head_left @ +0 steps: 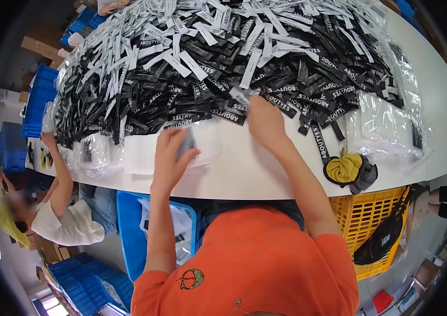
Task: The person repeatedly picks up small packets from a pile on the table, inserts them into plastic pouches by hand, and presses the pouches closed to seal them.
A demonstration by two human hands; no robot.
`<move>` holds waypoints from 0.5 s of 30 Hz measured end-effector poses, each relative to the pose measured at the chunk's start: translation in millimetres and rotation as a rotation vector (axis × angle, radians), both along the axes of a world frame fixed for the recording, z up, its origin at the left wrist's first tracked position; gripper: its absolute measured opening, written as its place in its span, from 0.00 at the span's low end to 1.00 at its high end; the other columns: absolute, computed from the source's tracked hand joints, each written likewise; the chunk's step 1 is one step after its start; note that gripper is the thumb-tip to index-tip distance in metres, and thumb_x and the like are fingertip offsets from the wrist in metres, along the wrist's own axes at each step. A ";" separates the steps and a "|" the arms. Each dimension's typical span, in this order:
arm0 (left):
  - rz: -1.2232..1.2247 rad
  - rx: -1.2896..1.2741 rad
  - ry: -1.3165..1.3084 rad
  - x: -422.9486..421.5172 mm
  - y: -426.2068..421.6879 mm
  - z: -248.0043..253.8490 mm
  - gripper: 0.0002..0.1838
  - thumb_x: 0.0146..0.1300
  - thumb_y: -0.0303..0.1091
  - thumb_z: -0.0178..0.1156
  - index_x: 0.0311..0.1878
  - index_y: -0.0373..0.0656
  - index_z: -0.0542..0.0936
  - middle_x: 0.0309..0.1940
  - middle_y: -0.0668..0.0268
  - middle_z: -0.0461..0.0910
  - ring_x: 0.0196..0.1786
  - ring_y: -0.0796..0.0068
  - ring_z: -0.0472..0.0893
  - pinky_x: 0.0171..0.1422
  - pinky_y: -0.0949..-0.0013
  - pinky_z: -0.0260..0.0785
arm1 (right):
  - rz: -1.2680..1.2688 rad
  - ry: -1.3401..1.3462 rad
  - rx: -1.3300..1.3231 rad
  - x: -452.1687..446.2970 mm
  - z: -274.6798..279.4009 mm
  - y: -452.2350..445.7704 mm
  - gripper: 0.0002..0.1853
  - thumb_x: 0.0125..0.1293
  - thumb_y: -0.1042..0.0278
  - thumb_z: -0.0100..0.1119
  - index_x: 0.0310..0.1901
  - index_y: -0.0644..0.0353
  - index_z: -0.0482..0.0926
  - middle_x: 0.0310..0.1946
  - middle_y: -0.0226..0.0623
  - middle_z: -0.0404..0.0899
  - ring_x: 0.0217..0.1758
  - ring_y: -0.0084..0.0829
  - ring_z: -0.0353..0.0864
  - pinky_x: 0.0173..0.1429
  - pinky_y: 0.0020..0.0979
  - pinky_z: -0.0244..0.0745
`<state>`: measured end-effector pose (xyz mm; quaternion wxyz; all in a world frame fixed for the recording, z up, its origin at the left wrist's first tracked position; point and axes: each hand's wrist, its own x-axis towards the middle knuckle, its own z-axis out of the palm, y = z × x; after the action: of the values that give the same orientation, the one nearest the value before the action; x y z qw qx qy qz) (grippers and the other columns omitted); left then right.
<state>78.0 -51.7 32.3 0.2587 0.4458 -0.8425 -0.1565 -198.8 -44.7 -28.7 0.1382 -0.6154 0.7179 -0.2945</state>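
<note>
Your left hand [168, 158] is over the near side of the white table [234, 179], its fingers spread and the thumb held out to the side. It is above a flat white packet [205, 139] with a grey panel, which shows between the thumb and the fingers; whether the hand touches it, you cannot tell from here. Your right hand [266, 124] is at the near edge of the big pile of strips [181, 87], its fingers bunched together beside a pale strip [240, 97] — whether they pinch it is too blurred to tell.

The pile spreads across the far part of the table, black strips lettered "ABOUTYES" mixed with white ones, many overlapping. To the left of your left hand lie white sheets [140, 152], and beyond them a clear plastic packet [93, 152]. On the right, a stack of clear bags [384, 126] lies against the pile, with a yellow and grey cloth bundle [351, 171] nearer the table's edge.

Below the edge, a blue bin [128, 221] is by your left arm, and a yellow crate [360, 216] by your right, a black pouch [384, 242] against its side. Another person [71, 221] is at the far left — one hand [48, 141] near the strips.
</note>
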 end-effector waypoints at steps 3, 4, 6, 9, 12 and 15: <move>0.026 -0.073 -0.260 -19.1 -21.1 -21.5 0.29 0.51 0.34 0.78 0.58 0.43 0.82 0.59 0.55 0.75 0.61 0.51 0.74 0.63 0.60 0.69 | -0.014 -0.681 -0.049 -10.1 14.9 45.9 0.03 0.70 0.74 0.57 0.40 0.63 0.76 0.37 0.40 0.81 0.36 0.31 0.80 0.41 0.35 0.73; 0.034 -0.079 -0.223 -24.5 -25.9 -22.2 0.27 0.51 0.34 0.78 0.55 0.42 0.82 0.56 0.55 0.76 0.59 0.52 0.75 0.60 0.60 0.70 | -0.020 -0.921 -0.097 -12.4 16.4 61.2 0.04 0.71 0.73 0.58 0.40 0.64 0.75 0.35 0.38 0.80 0.35 0.27 0.79 0.40 0.33 0.71; 0.045 -0.095 -0.158 -31.7 -32.8 -18.1 0.23 0.51 0.35 0.78 0.50 0.41 0.83 0.51 0.57 0.78 0.57 0.54 0.76 0.54 0.62 0.73 | -0.107 -0.875 -0.041 -15.8 14.8 85.8 0.06 0.70 0.72 0.62 0.41 0.64 0.76 0.33 0.36 0.78 0.35 0.24 0.76 0.41 0.29 0.71; 0.012 0.093 0.039 -34.4 -28.5 -6.9 0.15 0.56 0.32 0.75 0.43 0.39 0.82 0.41 0.62 0.83 0.46 0.66 0.81 0.43 0.68 0.74 | -0.042 -0.883 -0.084 -8.8 13.2 99.7 0.06 0.67 0.75 0.64 0.44 0.64 0.79 0.32 0.34 0.78 0.36 0.24 0.78 0.43 0.28 0.73; 0.016 0.453 0.300 -39.5 -1.6 10.2 0.07 0.64 0.28 0.70 0.42 0.38 0.82 0.31 0.66 0.85 0.34 0.79 0.81 0.36 0.74 0.71 | 0.126 -0.787 -0.241 10.6 26.9 98.7 0.14 0.60 0.83 0.65 0.48 0.64 0.84 0.33 0.35 0.81 0.36 0.30 0.82 0.44 0.31 0.76; 0.005 0.498 0.431 -46.5 21.4 19.4 0.05 0.70 0.25 0.65 0.46 0.37 0.81 0.34 0.70 0.85 0.37 0.87 0.78 0.42 0.80 0.69 | 0.249 -0.726 -0.153 18.6 35.6 95.0 0.18 0.54 0.85 0.67 0.48 0.64 0.86 0.35 0.36 0.82 0.38 0.32 0.83 0.44 0.32 0.76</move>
<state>31.5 -30.3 51.7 0.3146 0.4539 -0.7032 -0.4478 -180.1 50.4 6.9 0.3716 -0.5622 0.5182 -0.5266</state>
